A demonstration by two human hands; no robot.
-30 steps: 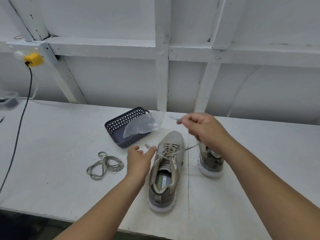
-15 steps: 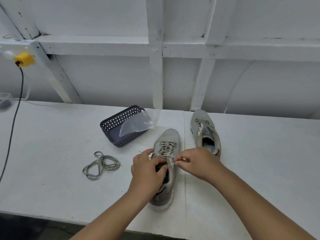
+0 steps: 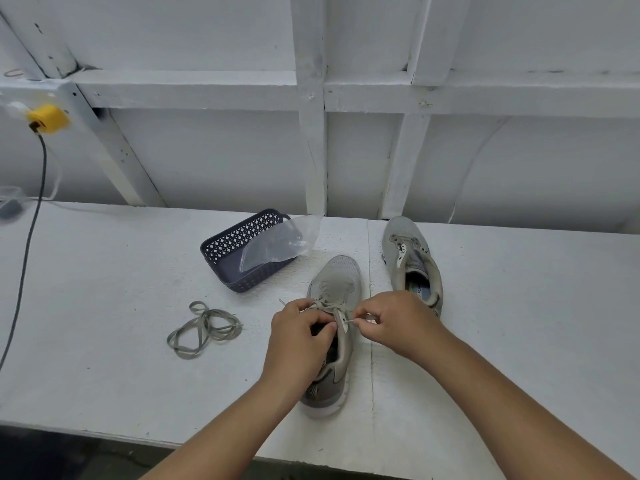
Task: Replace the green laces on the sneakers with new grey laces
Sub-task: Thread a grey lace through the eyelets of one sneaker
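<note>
A grey sneaker lies toe-away in the middle of the white table, laced with a grey lace. My left hand grips the shoe's collar and the lace at the top eyelets. My right hand pinches the other lace end just right of the tongue. The second sneaker stands to the right, without laces. A loose coil of greenish lace lies on the table to the left.
A dark perforated basket holding a clear plastic bag sits behind the shoe. A black cable hangs from a yellow plug at far left. The table's front edge runs below my forearms.
My right hand came down from a raised pull of the lace to the shoe's tongue. My left hand moved onto the shoe's collar. The second sneaker came into full view.
</note>
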